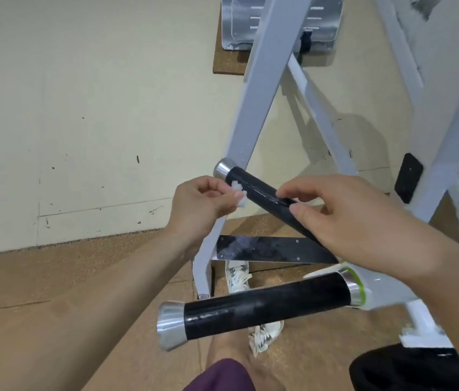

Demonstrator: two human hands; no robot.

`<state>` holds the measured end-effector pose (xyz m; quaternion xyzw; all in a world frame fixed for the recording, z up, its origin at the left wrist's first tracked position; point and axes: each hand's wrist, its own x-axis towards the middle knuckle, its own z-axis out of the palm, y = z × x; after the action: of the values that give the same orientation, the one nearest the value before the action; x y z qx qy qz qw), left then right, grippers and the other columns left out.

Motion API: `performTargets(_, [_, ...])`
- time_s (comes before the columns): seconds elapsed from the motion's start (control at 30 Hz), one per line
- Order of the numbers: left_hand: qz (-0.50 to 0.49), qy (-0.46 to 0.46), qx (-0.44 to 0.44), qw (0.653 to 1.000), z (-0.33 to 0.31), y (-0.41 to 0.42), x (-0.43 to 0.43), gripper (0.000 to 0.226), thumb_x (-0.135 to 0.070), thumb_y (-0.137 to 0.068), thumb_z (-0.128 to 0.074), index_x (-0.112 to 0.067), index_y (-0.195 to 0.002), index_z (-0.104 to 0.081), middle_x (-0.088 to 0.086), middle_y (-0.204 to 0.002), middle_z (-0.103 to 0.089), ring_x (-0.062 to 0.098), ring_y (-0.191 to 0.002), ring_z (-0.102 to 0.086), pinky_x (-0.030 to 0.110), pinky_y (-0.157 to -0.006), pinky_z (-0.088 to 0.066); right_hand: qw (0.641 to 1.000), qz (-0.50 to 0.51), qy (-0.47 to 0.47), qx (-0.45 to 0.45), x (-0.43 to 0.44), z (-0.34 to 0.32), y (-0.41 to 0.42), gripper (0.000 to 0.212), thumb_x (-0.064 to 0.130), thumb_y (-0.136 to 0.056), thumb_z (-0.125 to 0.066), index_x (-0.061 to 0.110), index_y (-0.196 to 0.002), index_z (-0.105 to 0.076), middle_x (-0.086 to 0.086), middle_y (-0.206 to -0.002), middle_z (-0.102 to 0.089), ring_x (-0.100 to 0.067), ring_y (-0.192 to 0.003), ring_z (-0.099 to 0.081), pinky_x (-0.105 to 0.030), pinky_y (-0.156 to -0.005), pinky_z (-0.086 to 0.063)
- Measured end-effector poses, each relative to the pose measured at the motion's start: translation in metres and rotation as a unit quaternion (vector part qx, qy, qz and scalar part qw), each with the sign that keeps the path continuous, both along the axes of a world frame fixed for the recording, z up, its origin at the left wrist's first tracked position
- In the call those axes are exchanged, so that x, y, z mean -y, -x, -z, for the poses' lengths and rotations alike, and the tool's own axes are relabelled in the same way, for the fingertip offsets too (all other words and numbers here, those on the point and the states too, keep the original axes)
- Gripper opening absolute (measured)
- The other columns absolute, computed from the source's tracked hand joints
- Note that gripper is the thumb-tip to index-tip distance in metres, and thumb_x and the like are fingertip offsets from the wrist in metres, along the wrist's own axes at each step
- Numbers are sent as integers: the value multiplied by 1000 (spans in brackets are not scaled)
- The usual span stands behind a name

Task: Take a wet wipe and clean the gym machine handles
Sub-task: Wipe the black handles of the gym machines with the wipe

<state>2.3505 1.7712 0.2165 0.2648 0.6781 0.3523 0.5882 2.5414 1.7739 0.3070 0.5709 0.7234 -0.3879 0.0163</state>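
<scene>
On a brown gym floor [53, 277] against a cream wall [81, 108], a person's left hand [203, 201] pinches a crumpled wet wipe [238, 193] to the far handle [255, 188] (near its silver cap). The right hand [349, 218] grips the same handle further right, and a second handle [265, 309] lies nearer.

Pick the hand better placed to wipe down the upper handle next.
Left. The left hand already pinches the wet wipe against the upper handle near its silver end cap; the right hand has no wipe and only grips that handle lower down.
</scene>
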Motion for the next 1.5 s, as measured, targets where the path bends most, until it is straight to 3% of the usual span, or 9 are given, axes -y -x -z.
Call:
performTargets(0.2, [-39, 89, 131, 987, -7, -12, 1, 9, 0, -84, -67, 4, -90, -62, 15, -81, -71, 26, -78, -74, 24, -65, -60, 988, 138, -66, 3, 31, -4, -9, 24, 25, -96, -47, 36, -110, -64, 17, -96, -64, 3, -79, -57, -5, -65, -36])
performTargets(0.37, [61, 102, 72, 990, -12, -9, -6, 8, -3, -81, -70, 1, -83, -64, 17, -90, -69, 29, -92, -72, 25, -69, -60, 967, 219, -92, 90, 46, 4, -22, 23, 19, -92, -51, 25, -106, -68, 4, -97, -70, -19, -92, -61, -32, -77, -47])
performTargets(0.5, [26, 109, 49, 992, -16, -17, 1, 8, 1, -82, -69, -1, -81, -61, 22, -99, -67, 33, -98, -70, 22, -66, -59, 949, 287, -79, 104, 54, 12, -25, 20, 20, -92, -51, 22, -101, -69, 2, -92, -70, -15, -80, -55, -29, -68, -40])
performTargets(0.77, [119, 140, 62, 981, -38, -60, 26, 16, 7, -83, -67, -4, -77, -57, 19, -80, -73, 21, -71, -72, 25, -63, -59, 942, 265, -158, 128, 59, 24, -25, 21, 19, -86, -50, 17, -79, -70, 4, -59, -58, -16, -55, -49, -24, -51, -35])
performTargets(0.97, [108, 131, -41, 985, -30, -40, 11, 16, -4, -78, -76, -7, -83, -61, 16, -88, -74, 28, -83, -74, 28, -71, -58, 951, 262, -108, 125, 58, 21, -27, 22, 25, -89, -46, 22, -86, -68, 4, -71, -66, -17, -69, -58, -27, -58, -44])
performTargets(1.13, [58, 122, -15, 991, -34, -48, 15, 27, 2, -79, -72, 11, -101, -61, 21, -93, -72, 24, -81, -74, 30, -78, -59, 965, 256, -10, 54, 47, 11, -38, 20, 23, -92, -49, 25, -92, -69, 4, -82, -68, -17, -83, -61, -33, -76, -50])
performTargets(1.27, [34, 118, -8, 992, -41, -56, 19, 16, 4, -80, -71, 8, -92, -62, 21, -88, -71, 27, -81, -74, 30, -75, -60, 956, 286, 64, -22, 40, 6, -49, 18, 19, -91, -54, 24, -94, -72, 6, -85, -68, -11, -85, -60, -25, -78, -45])
performTargets(1.37, [101, 117, 4, 988, -49, -71, 26, 17, 7, -82, -67, -3, -78, -55, 22, -81, -70, 26, -72, -74, 24, -63, -58, 952, 299, 56, -20, 40, 8, -48, 18, 19, -91, -54, 22, -92, -72, 5, -85, -68, -13, -86, -60, -26, -78, -45])
performTargets(1.5, [251, 100, 17, 963, -65, -85, 25, 14, 6, -83, -67, 0, -80, -54, 25, -81, -70, 24, -68, -71, 22, -58, -57, 959, 283, 34, 15, 41, 9, -43, 19, 21, -92, -51, 22, -92, -70, 5, -86, -68, -14, -87, -60, -27, -76, -44])
